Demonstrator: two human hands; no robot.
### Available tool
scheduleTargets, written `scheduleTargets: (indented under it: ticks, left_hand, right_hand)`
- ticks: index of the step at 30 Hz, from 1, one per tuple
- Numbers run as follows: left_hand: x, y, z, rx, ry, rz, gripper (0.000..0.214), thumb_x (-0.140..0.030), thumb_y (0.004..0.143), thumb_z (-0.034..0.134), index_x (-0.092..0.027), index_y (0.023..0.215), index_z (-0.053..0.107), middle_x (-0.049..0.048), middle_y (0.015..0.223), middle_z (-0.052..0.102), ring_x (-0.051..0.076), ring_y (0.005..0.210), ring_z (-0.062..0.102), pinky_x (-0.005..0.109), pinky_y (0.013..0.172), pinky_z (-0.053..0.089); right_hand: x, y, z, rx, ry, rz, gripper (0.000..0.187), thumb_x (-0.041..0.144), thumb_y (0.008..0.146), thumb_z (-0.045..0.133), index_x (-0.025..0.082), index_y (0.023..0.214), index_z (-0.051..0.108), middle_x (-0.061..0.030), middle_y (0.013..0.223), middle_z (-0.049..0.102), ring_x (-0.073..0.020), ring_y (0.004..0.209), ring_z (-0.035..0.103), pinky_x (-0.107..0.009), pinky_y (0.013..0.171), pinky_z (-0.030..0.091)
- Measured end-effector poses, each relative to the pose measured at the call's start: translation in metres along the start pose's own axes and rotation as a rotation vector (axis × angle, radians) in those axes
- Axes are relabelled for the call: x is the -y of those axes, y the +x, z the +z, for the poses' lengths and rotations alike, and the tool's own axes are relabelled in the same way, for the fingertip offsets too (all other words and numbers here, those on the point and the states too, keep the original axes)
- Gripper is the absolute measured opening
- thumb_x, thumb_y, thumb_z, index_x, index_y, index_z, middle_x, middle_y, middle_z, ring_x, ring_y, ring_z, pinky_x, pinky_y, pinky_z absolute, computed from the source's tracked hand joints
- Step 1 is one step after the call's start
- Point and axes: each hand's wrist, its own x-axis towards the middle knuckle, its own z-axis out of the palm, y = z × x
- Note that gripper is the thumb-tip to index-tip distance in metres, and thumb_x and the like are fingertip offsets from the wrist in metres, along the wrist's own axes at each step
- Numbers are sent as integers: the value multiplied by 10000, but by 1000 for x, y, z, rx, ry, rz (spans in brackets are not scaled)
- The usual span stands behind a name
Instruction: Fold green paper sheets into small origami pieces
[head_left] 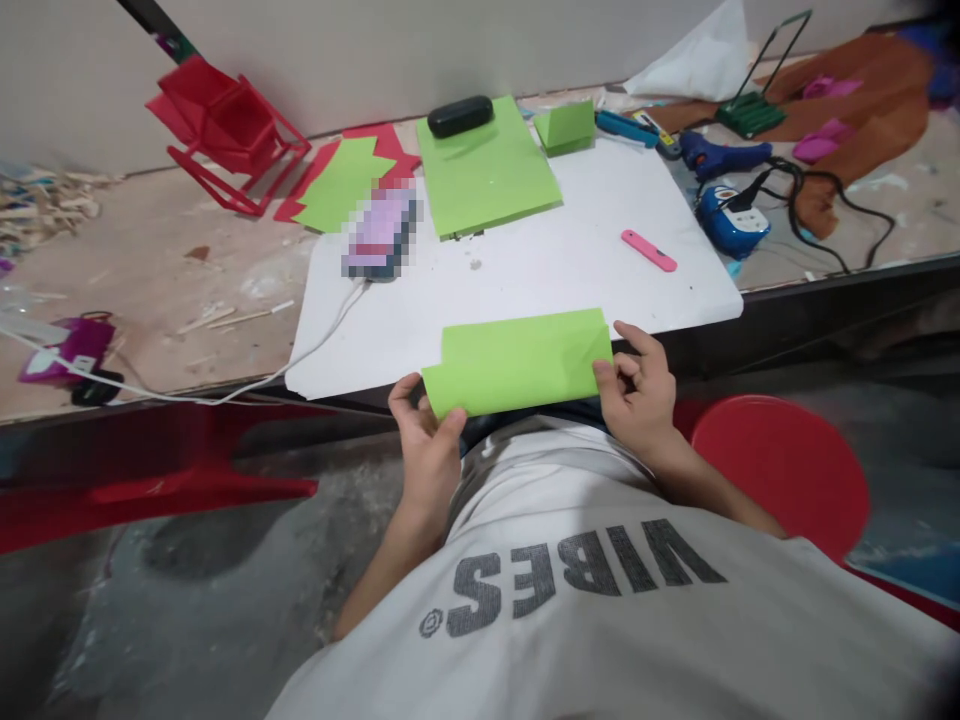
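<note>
Between my two hands is a folded sheet of bright green paper [521,365], held at the front edge of the white board [540,275]. My left hand [429,440] pinches its left end, thumb on top and fingers underneath. At the right end, my right hand [637,385] grips the paper between thumb and fingers, its index finger raised off the edge. A pink cutter [649,250] lies on the board beyond my right hand. Farther back rest a large green sheet [487,180] and a smaller folded green piece [566,128].
A dark case [460,116] sits on the large sheet. A blurred phone [381,235] trails a white cable. Red miniature chair [225,130] and cut paper stand back left. To the right are a stapler [626,128], a blue glue gun [724,155] and a blue power socket [733,220].
</note>
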Motion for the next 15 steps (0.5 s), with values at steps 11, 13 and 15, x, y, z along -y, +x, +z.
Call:
scheduleTargets:
  ticks: [11,13,15]
  left_hand:
    - [-26,-4,5,130,339,112,503,-638,854,1162,-221,923,888,91,886,913,285,816,895,419,810,804]
    - [-22,-1,-5,114,421,244,492,-653,844,1153,-240,846,885,69,800,871,280,718,853,422,715,778]
    - [-21,4,-14,50,456,372,497,-668,844,1149,-247,818,886,46,751,830,258,643,797,406,628,733]
  right_hand:
    - [-5,-16,11,-124,105,48,496,689,1198,774,304,1510,756,-33,929,695,-264,722,679,-450,657,599]
    - [-15,-21,19,-293,150,3,485,765,1173,734,324,1372,710,-45,952,687,-269,720,673,-464,672,600]
    - [-35,-24,29,-415,239,-59,502,847,1161,619,347,1147,579,5,801,540,-267,642,576,-481,678,574]
